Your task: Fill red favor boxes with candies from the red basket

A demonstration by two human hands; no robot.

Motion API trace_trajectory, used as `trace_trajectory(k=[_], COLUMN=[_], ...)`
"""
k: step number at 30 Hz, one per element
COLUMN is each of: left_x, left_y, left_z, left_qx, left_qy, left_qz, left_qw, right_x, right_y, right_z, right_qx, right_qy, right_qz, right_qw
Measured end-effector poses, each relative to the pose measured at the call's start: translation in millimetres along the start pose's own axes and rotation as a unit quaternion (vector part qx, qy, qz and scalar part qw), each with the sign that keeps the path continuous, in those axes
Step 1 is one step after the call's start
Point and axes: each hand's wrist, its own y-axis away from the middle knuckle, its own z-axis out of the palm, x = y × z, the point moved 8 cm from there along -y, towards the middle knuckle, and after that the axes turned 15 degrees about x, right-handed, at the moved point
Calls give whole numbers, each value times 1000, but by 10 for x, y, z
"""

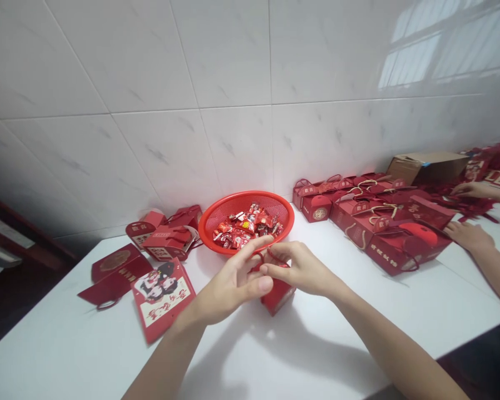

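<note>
A small red gift box [277,297] is between my two hands at the table's middle, its top mostly hidden by fingers. My left hand [237,283] is around its left side and top, fingers bent and thumb pointing right. My right hand [302,269] closes from the other side, thumb and fingers pinched at the box's dark red cord handle [278,256]. Just behind the hands is a red plastic colander [205,225] holding many red-wrapped candies [250,222].
Left on the white table [54,344] lie a flat printed red box [164,297], an open red box [119,272] and standing boxes [169,241]. Rows of red boxes [383,239] fill the right, near a cardboard box [429,166]. Another person's hands [470,236] work there. A tiled wall stands behind.
</note>
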Motion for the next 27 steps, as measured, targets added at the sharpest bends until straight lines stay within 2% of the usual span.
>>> trace_trajectory(k=[5,8,12,14,16,18,21,24,27], left_x=[4,-11,-73,-129,-176,-193,-166,-144,-156], left_y=[74,59,-26,-74,-116,-143,-161,-170,-187], left_z=[80,50,-61,-74,-76,-85,-111,-128,-125], left_qx=[7,51,144,150,141,132,131,132,131], left_qy=[-27,-104,-270,-327,-351,-354,-342,-330,-325], left_qz=[45,74,105,115,123,132,143,145,140], left_qw=[999,990,946,926,917,917,920,923,926], right_x=[71,80,65,78,109,161,271,436,664], right_y=[4,11,20,13,-3,-26,-83,-197,-392], right_z=[19,-50,-193,-248,-326,-461,-785,-1162,-1477], right_qx=[64,112,169,174,178,195,244,289,306], right_qy=[50,28,-15,-48,-90,-123,-141,-122,-68], right_qz=[4,3,3,11,24,37,42,35,36], right_qw=[997,993,985,983,980,972,958,949,949])
